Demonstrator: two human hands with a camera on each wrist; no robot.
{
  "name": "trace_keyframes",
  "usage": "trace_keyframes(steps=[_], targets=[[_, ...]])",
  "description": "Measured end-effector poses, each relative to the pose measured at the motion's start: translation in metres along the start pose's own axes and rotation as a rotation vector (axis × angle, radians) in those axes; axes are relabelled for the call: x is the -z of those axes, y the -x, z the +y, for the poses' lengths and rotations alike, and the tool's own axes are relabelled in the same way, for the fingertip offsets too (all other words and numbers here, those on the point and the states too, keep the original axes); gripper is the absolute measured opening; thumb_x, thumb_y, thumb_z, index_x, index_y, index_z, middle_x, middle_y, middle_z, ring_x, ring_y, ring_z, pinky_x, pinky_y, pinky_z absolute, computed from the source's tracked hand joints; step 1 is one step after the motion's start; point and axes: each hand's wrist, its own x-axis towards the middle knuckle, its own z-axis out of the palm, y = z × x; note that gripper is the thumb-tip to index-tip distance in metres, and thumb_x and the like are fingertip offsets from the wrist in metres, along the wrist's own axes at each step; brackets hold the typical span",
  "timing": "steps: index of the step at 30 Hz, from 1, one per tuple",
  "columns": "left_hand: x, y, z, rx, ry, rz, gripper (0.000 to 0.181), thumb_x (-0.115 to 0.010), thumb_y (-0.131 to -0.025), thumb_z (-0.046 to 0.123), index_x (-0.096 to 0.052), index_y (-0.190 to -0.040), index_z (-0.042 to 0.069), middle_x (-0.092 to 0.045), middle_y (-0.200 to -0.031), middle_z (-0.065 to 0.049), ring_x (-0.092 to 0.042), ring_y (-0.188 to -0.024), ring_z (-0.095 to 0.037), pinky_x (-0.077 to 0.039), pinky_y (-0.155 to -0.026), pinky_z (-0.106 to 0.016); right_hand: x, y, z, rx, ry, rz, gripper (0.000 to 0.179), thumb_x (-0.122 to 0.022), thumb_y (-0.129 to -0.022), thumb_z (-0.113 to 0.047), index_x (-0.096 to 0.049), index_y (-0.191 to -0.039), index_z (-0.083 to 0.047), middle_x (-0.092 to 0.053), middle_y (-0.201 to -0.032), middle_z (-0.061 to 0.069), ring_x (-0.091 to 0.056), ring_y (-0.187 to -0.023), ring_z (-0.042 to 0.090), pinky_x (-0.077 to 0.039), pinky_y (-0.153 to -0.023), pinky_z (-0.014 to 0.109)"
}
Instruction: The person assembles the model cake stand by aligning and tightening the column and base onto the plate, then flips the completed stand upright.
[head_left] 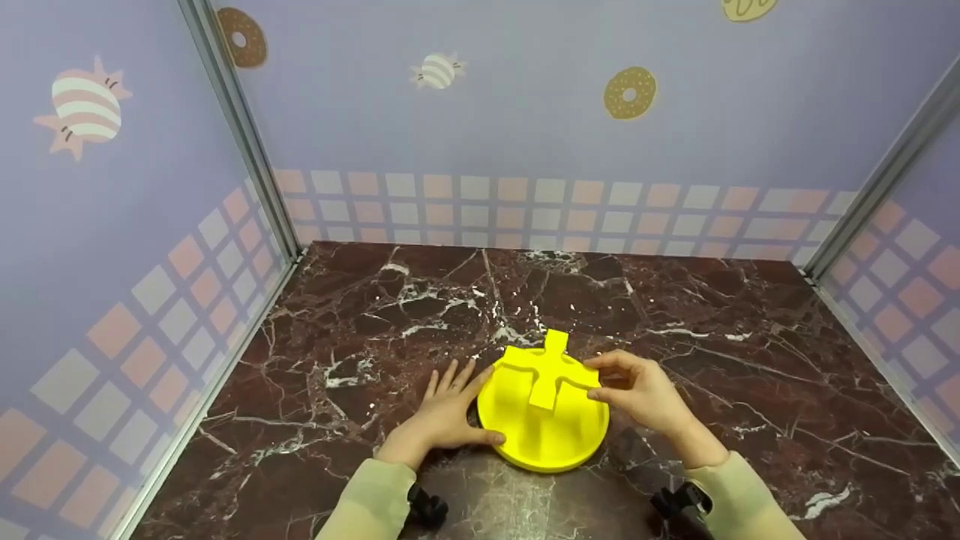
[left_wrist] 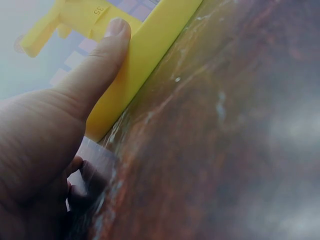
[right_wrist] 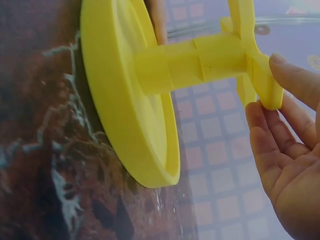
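A yellow round dish-like base point(head_left: 551, 459) lies on the table. From its middle rises a thick yellow post point(right_wrist: 185, 65), topped by a four-armed yellow cross point(head_left: 550, 369). My left hand point(head_left: 442, 416) rests against the base's left side with fingers spread and straight; its thumb point(left_wrist: 107, 47) lies on the outside of the rim. At the cross's right arm, my right hand point(head_left: 641, 391) pinches the end between thumb and fingers. In the right wrist view the post stands up from the base, and small raised digits show on it.
A dark red marbled table point(head_left: 352, 315) carries all of this. Scattered white flecks point(head_left: 517, 311) lie behind the base. Patterned lilac panels point(head_left: 525, 135) wall in the back and both sides, joined by metal corner posts point(head_left: 247, 127).
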Motion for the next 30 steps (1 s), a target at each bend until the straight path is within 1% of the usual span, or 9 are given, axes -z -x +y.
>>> trace_keyframes(steps=[5,8,12,14,17,20,22,26,30], targets=[[0.0,-0.001,0.0,0.002,-0.007,-0.002,0.117,-0.075,-0.076,0.073,-0.017,-0.167,0.028,-0.011,-0.174,-0.016,0.0,-0.161,-0.044,0.002,-0.129,-0.066,-0.004,0.003,-0.002,-0.008,0.011,0.032,0.036,-0.082,-0.086,-0.005,-0.07,-0.12,0.001,-0.071,-0.121,0.021,-0.071,-0.099,0.007,-0.062,-0.086,0.022],[-0.001,-0.001,0.0,0.001,-0.011,0.0,0.117,-0.075,-0.076,0.074,-0.017,-0.167,0.027,-0.011,-0.174,-0.016,-0.001,-0.161,-0.044,0.001,-0.129,-0.066,-0.006,0.002,-0.003,-0.002,0.019,0.032,0.036,-0.081,-0.087,-0.006,-0.069,-0.121,0.001,-0.071,-0.121,0.022,-0.073,-0.099,0.014,-0.062,-0.085,0.023],[-0.001,-0.001,0.0,0.006,0.0,-0.006,0.117,-0.075,-0.077,0.074,-0.016,-0.167,0.028,-0.009,-0.174,-0.015,0.0,-0.161,-0.043,0.002,-0.129,-0.065,-0.008,-0.001,-0.005,0.008,0.045,0.017,0.04,-0.08,-0.089,-0.01,-0.068,-0.125,0.001,-0.07,-0.126,0.021,-0.073,-0.105,0.028,-0.062,-0.09,0.029],[-0.001,-0.001,0.0,0.007,0.004,-0.007,0.116,-0.075,-0.077,0.074,-0.016,-0.167,0.029,-0.009,-0.174,-0.014,0.001,-0.161,-0.043,0.003,-0.129,-0.065,-0.009,-0.003,-0.007,0.011,0.062,0.009,0.041,-0.08,-0.09,-0.013,-0.068,-0.127,0.001,-0.07,-0.128,0.02,-0.072,-0.109,0.03,-0.062,-0.092,0.03],[-0.001,-0.001,-0.001,0.002,0.001,-0.003,0.117,-0.075,-0.077,0.074,-0.016,-0.167,0.029,-0.009,-0.174,-0.015,0.0,-0.161,-0.043,0.002,-0.129,-0.065,-0.012,-0.007,-0.011,0.021,0.087,-0.001,0.041,-0.08,-0.09,-0.014,-0.069,-0.125,0.002,-0.071,-0.128,0.02,-0.073,-0.106,0.023,-0.062,-0.091,0.027],[-0.001,-0.001,-0.001,-0.003,-0.003,-0.001,0.117,-0.075,-0.077,0.074,-0.016,-0.167,0.028,-0.01,-0.174,-0.016,0.0,-0.161,-0.044,0.002,-0.129,-0.066,-0.016,-0.009,-0.015,0.031,0.126,0.006,0.038,-0.08,-0.089,-0.013,-0.071,-0.123,0.001,-0.073,-0.124,0.019,-0.071,-0.096,0.011,-0.062,-0.084,0.022],[-0.001,-0.001,-0.001,-0.003,-0.005,-0.001,0.116,-0.075,-0.077,0.074,-0.017,-0.167,0.028,-0.01,-0.174,-0.016,0.0,-0.161,-0.044,0.002,-0.129,-0.066,-0.019,-0.009,-0.017,0.039,0.17,0.029,0.036,-0.081,-0.088,-0.013,-0.073,-0.121,-0.001,-0.075,-0.118,0.017,-0.069,-0.088,0.007,-0.061,-0.078,0.021],[0.0,0.0,-0.001,0.0,-0.011,-0.003,0.117,-0.075,-0.077,0.074,-0.017,-0.167,0.027,-0.01,-0.174,-0.016,0.0,-0.161,-0.044,0.002,-0.129,-0.066,-0.024,-0.009,-0.02,0.056,0.258,0.083,0.033,-0.082,-0.087,-0.013,-0.076,-0.118,-0.004,-0.078,-0.109,0.013,-0.067,-0.08,0.009,-0.06,-0.071,0.022],[-0.001,-0.001,-0.001,0.002,-0.012,-0.002,0.118,-0.075,-0.076,0.074,-0.016,-0.167,0.028,-0.01,-0.174,-0.016,0.0,-0.161,-0.044,0.002,-0.129,-0.066,-0.027,-0.008,-0.022,0.061,0.298,0.123,0.032,-0.083,-0.086,-0.012,-0.077,-0.116,-0.003,-0.079,-0.103,0.011,-0.067,-0.076,0.013,-0.058,-0.067,0.022]])
